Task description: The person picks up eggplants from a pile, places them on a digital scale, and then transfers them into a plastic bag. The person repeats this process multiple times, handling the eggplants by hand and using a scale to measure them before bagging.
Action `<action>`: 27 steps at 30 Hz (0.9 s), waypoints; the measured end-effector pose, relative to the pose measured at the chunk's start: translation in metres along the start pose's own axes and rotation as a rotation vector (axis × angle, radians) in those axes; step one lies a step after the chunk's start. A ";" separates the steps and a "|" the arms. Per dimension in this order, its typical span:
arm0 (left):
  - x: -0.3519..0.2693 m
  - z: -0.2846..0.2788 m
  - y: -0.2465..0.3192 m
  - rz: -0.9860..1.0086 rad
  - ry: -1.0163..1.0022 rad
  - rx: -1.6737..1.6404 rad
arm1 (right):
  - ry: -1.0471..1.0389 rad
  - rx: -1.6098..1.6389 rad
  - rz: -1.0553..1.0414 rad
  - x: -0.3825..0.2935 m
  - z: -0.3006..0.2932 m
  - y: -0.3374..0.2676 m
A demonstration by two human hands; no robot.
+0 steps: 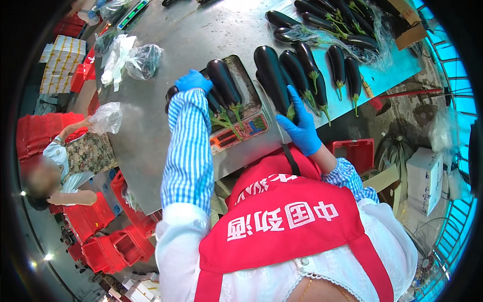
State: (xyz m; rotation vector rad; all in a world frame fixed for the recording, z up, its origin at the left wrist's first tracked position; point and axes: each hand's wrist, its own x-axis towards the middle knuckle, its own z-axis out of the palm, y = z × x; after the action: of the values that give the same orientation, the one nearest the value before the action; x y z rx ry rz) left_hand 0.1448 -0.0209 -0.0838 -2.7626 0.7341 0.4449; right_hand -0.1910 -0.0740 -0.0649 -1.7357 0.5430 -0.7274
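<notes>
My left hand (193, 81), in a blue glove, is at the left side of a digital weighing scale (252, 126), over dark eggplants that its fingers partly cover; its grip is hidden. A large eggplant (223, 81) lies on the scale's dark tray, its green stem towards me. My right hand (302, 120), gloved in blue too, has its thumb and fingers around the stem end of a big eggplant (271, 77) just right of the scale. Several more eggplants (296, 70) lie beside it on the metal table (181, 41).
A heap of eggplants (339, 22) on clear plastic and a cardboard box (409, 22) are at the back right. Bagged produce (144, 62) and white plastic bags (117, 60) lie at the left. A person (71, 162) holds a clear bag beyond the left edge, near red crates (102, 253).
</notes>
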 end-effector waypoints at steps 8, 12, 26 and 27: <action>0.042 -0.002 -0.042 0.333 -0.075 -0.315 | -0.226 -0.275 -0.055 0.021 0.043 0.022; -0.030 -0.047 -0.061 0.589 0.386 -0.679 | -0.301 -0.432 -0.068 0.046 0.066 0.027; -0.186 -0.040 -0.151 0.233 0.619 -1.534 | -0.435 -0.869 -0.072 0.075 0.146 0.028; -0.184 -0.035 -0.135 0.234 0.604 -1.496 | -0.404 -0.891 -0.038 0.074 0.138 0.025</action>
State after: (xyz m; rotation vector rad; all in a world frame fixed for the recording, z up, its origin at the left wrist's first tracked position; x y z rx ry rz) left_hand 0.0707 0.1629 0.0344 -4.3482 1.1807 0.1760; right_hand -0.0402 -0.0377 -0.1003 -2.6377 0.5916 -0.1131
